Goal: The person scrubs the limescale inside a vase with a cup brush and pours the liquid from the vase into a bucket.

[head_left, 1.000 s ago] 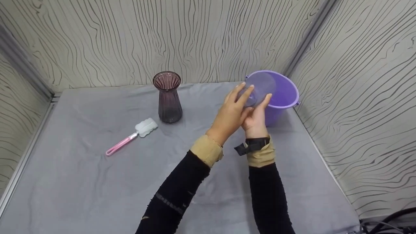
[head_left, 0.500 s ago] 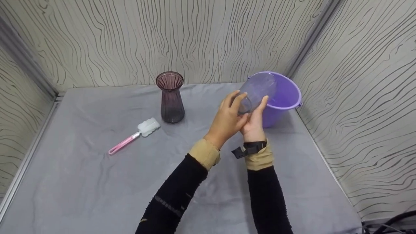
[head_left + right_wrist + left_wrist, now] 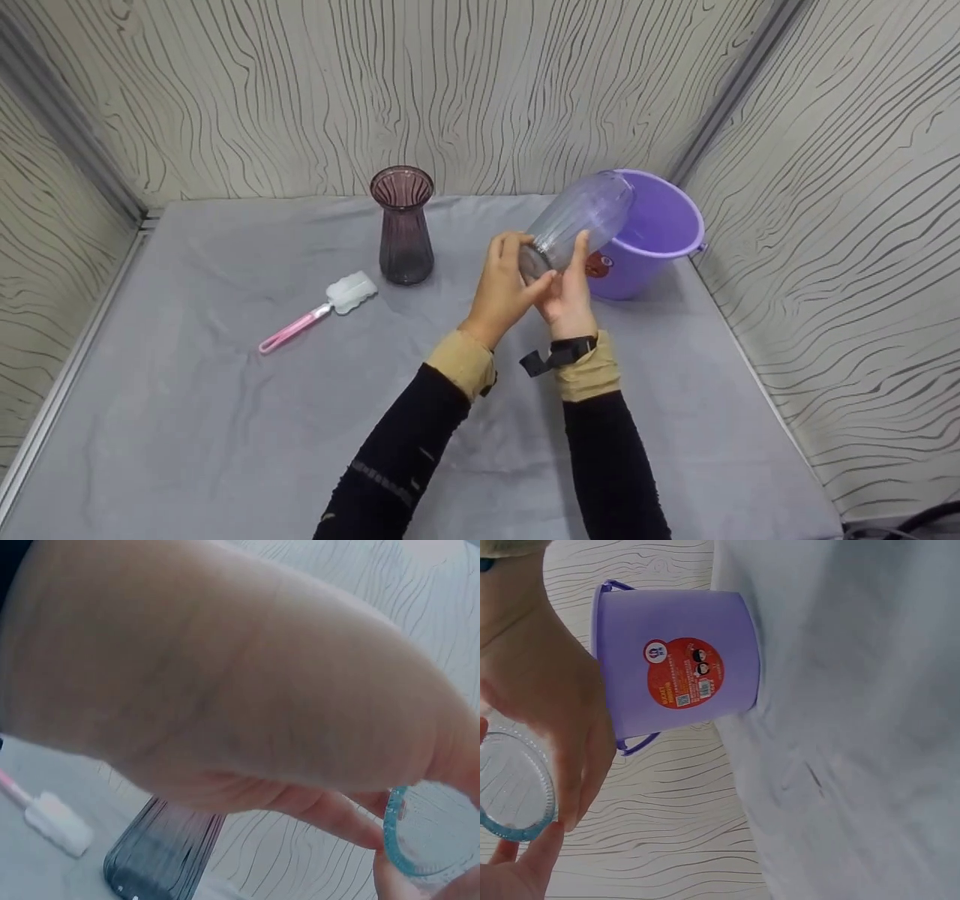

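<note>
A clear glass vase (image 3: 581,214) is held in the air, tilted, its mouth end up over the rim of the purple bucket (image 3: 630,270). My left hand (image 3: 499,289) grips it near the base, fingers curled at the edge. From below and the right, my right hand (image 3: 570,300) holds it, thumb along the side. The vase's round base (image 3: 514,784) shows between fingers in the left wrist view, and the bluish base rim (image 3: 394,832) appears at the right in the right wrist view. The right palm's contact is partly hidden.
Left of the hands, a purple ribbed glass vase (image 3: 406,232) stands upright. A pink-handled sponge brush (image 3: 319,311) lies on the grey cloth (image 3: 225,427) in front of it. Patterned wall panels (image 3: 337,90) close off the back and sides.
Both hands have drawn the clear vase left and towards me, back from the bucket, so more of its side shows. The view has shifted slightly; the purple vase and brush stay put.
</note>
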